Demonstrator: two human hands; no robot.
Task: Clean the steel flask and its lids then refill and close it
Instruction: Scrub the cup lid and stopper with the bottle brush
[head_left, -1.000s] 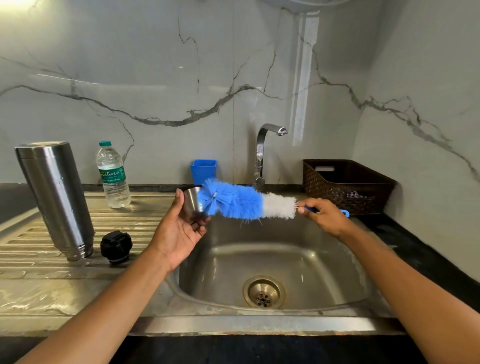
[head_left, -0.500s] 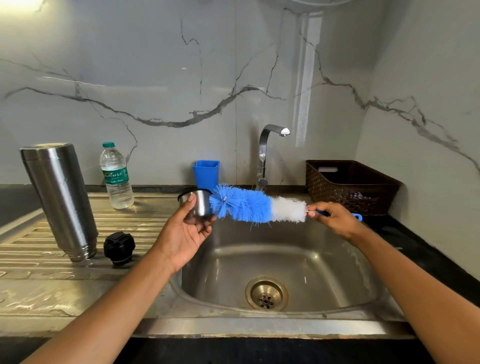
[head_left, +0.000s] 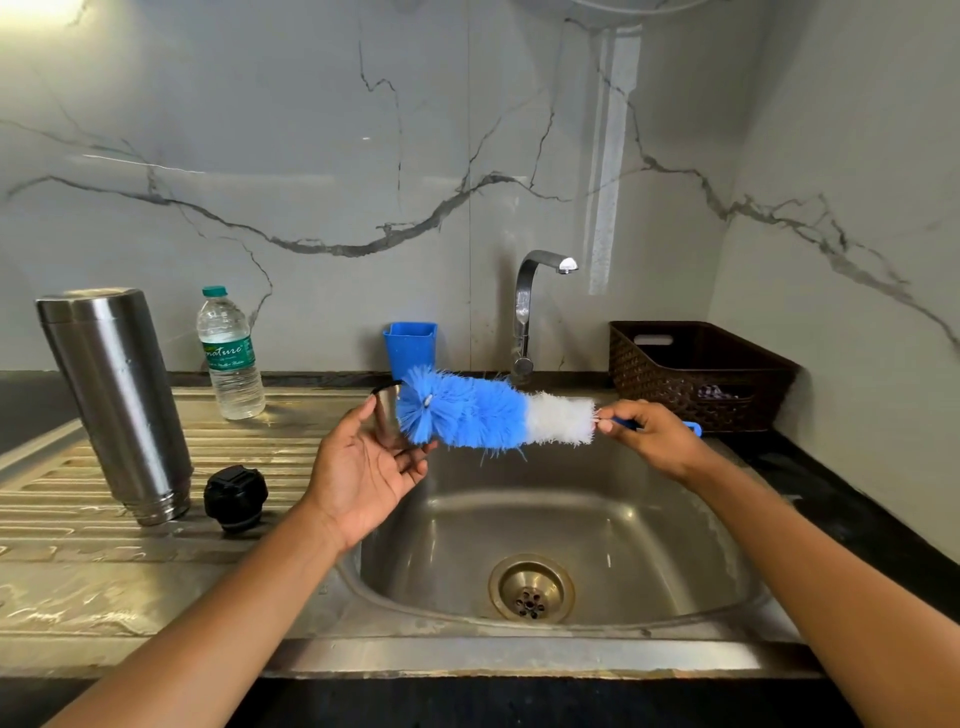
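Observation:
The steel flask (head_left: 117, 400) stands upside down on the draining board at the left, mouth down. Its black inner lid (head_left: 235, 498) lies just right of it. My left hand (head_left: 363, 467) holds the small steel cup lid (head_left: 385, 420) above the sink's left edge, its opening turned right. My right hand (head_left: 652, 436) grips the blue handle of a bottle brush (head_left: 483, 415), whose blue and white bristles lie level. The brush's blue tip sits at the cup lid's mouth and hides most of it.
A plastic water bottle (head_left: 231, 353) stands behind the flask on the draining board (head_left: 78, 519). A blue plastic cup (head_left: 410, 348) and the tap (head_left: 530, 306) are at the back. A dark woven basket (head_left: 696, 374) sits right. The sink basin (head_left: 597, 545) lies below my hands.
The brush tip came out of the cup lid, then moved back to its mouth. Both hands stay over the sink; the flask and black lid have not moved.

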